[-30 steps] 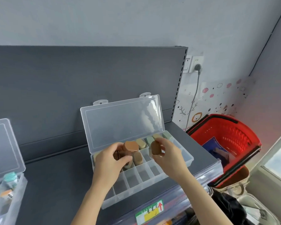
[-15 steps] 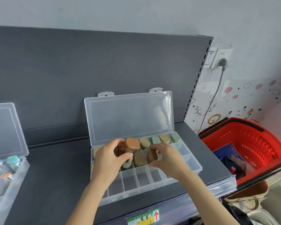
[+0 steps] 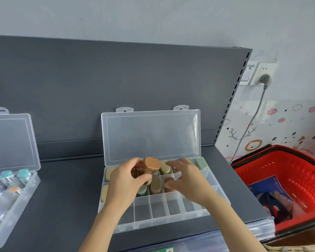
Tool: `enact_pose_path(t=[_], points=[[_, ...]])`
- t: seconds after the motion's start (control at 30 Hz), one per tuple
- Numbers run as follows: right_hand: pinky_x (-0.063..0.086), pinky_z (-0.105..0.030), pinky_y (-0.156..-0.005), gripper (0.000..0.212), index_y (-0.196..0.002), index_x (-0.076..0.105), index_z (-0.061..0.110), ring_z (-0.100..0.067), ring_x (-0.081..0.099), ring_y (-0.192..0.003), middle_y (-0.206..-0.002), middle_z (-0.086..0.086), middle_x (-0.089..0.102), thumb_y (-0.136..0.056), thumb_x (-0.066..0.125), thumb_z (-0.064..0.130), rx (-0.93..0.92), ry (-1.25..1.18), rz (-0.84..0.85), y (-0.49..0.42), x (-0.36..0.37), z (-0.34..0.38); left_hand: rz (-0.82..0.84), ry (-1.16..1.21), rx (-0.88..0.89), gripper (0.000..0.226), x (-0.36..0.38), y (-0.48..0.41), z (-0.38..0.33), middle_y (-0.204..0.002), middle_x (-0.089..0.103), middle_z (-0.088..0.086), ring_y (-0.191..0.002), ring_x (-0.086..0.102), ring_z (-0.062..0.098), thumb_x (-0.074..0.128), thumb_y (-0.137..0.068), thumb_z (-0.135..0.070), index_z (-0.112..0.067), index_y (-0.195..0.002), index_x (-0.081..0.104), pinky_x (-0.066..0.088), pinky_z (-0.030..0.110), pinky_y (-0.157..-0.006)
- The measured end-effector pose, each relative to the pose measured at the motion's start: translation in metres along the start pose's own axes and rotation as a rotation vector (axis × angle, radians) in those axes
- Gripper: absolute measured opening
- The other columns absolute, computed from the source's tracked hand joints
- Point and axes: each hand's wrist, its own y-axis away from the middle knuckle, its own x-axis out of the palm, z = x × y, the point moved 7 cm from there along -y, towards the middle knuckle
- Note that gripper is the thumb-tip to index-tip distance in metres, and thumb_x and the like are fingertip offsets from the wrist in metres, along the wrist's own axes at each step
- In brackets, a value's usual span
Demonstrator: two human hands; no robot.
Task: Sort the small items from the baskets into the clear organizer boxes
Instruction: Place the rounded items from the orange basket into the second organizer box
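A clear organizer box [image 3: 160, 221] lies open on the dark shelf, its lid [image 3: 151, 135] leaning back. Small tan, brown and green capped containers fill its back and middle rows; the front row holds nothing. My left hand [image 3: 125, 182] grips a small bunch of brown containers [image 3: 151, 166] above the box's left half. My right hand [image 3: 188, 180] hovers over the middle row with fingers spread and relaxed, its thumb beside a brown container [image 3: 168, 181] that sits in a compartment. The red basket [image 3: 298, 171] stands to the right, below the shelf's level.
A second open organizer box [image 3: 16, 199] at the left edge holds small bottles with teal, purple and orange caps. The shelf's grey back panel [image 3: 116, 79] rises behind both boxes. A blue packet [image 3: 267, 190] lies in the basket. A plugged cable [image 3: 251, 120] hangs from a wall socket.
My right hand lowered the brown container into a middle-row compartment and let it go, its fingers now spread. My left hand kept its grip. The view shifted left.
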Motion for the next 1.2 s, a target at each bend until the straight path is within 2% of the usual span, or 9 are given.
enact_pose_path(t=[0.13,0.23,0.37,0.47,0.63,0.77,0.87,1.07,1.2], points=[[0.051,-0.022,-0.080,0.034,-0.107,0.066,0.026,-0.002,0.061,-0.094,-0.099,0.014,0.066,-0.076,0.076,0.020,-0.019,-0.320,-0.046,-0.001,-0.010,0.025,0.027,-0.001,0.043,0.027,0.011,-0.002,-0.016,-0.081,0.064,-0.027,-0.080,0.059,-0.005,0.078,-0.074,-0.032,-0.044,-0.087,0.058,0.042,0.005,-0.063],[0.051,-0.021,-0.081,0.032,-0.107,0.065,0.026,0.001,0.061,-0.096,-0.098,0.016,0.067,-0.078,0.075,0.018,0.002,-0.396,-0.085,-0.001,-0.013,0.026,0.048,0.022,0.062,0.029,0.019,-0.003,-0.022,-0.077,0.064,-0.026,-0.082,0.057,-0.012,0.078,-0.075,-0.027,-0.045,-0.082,0.056,0.043,0.006,-0.064],[0.055,-0.027,-0.080,0.028,-0.095,0.065,0.031,-0.001,0.062,-0.093,-0.092,0.016,0.068,-0.076,0.076,0.016,0.014,-0.409,-0.185,0.002,-0.026,0.018,0.059,0.004,0.057,0.027,0.022,-0.010,-0.023,-0.091,0.065,-0.024,-0.085,0.059,-0.001,0.077,-0.076,-0.029,-0.038,-0.096,0.062,0.047,0.015,-0.072],[0.053,-0.019,-0.072,0.023,-0.091,0.062,0.031,-0.002,0.063,-0.087,-0.088,0.015,0.067,-0.076,0.077,0.023,0.087,-0.422,-0.360,0.010,-0.046,0.001,0.002,-0.023,0.045,0.036,0.022,-0.012,-0.020,-0.099,0.057,-0.023,-0.089,0.050,-0.002,0.079,-0.074,-0.026,-0.030,-0.107,0.064,0.035,0.006,-0.071],[0.044,-0.005,-0.066,0.020,-0.094,0.058,0.032,-0.001,0.059,-0.082,-0.088,0.019,0.062,-0.081,0.072,0.024,0.186,-0.225,-0.363,0.022,-0.044,-0.026,-0.031,-0.052,0.010,0.041,0.026,-0.013,-0.012,-0.102,0.053,-0.019,-0.090,0.048,0.001,0.079,-0.074,-0.027,-0.024,-0.113,0.065,0.034,0.004,-0.069],[0.050,-0.018,-0.070,0.015,-0.089,0.061,0.025,-0.008,0.058,-0.080,-0.088,0.011,0.062,-0.080,0.072,0.029,0.212,-0.094,-0.346,0.024,-0.036,-0.036,-0.051,-0.031,-0.026,0.040,0.024,-0.015,-0.006,-0.105,0.059,-0.017,-0.092,0.052,0.004,0.076,-0.076,-0.032,-0.025,-0.113,0.065,0.037,0.007,-0.069],[0.049,-0.028,-0.065,0.021,-0.085,0.061,0.015,-0.015,0.056,-0.074,-0.081,0.003,0.060,-0.079,0.069,0.033,0.270,0.038,-0.279,0.023,-0.026,-0.041,-0.037,0.004,-0.057,0.037,0.025,-0.015,-0.002,-0.103,0.065,-0.013,-0.091,0.057,0.007,0.076,-0.076,-0.032,-0.026,-0.111,0.065,0.043,0.015,-0.072],[0.047,-0.024,-0.062,0.035,-0.092,0.058,0.016,-0.014,0.054,-0.073,-0.088,0.004,0.054,-0.079,0.069,0.047,0.310,0.193,-0.166,0.019,-0.008,-0.046,-0.030,0.013,-0.056,0.035,0.025,-0.011,-0.001,-0.100,0.061,-0.017,-0.089,0.055,0.003,0.076,-0.076,-0.031,-0.027,-0.109,0.064,0.039,0.008,-0.068],[0.051,-0.026,-0.067,0.041,-0.097,0.055,0.018,-0.014,0.056,-0.077,-0.092,0.004,0.053,-0.078,0.068,0.052,0.324,0.227,-0.147,0.020,-0.005,-0.046,-0.050,-0.005,-0.030,0.030,0.020,-0.012,0.002,-0.110,0.063,-0.010,-0.097,0.055,0.008,0.068,-0.084,-0.023,-0.023,-0.114,0.064,0.042,0.015,-0.077]])
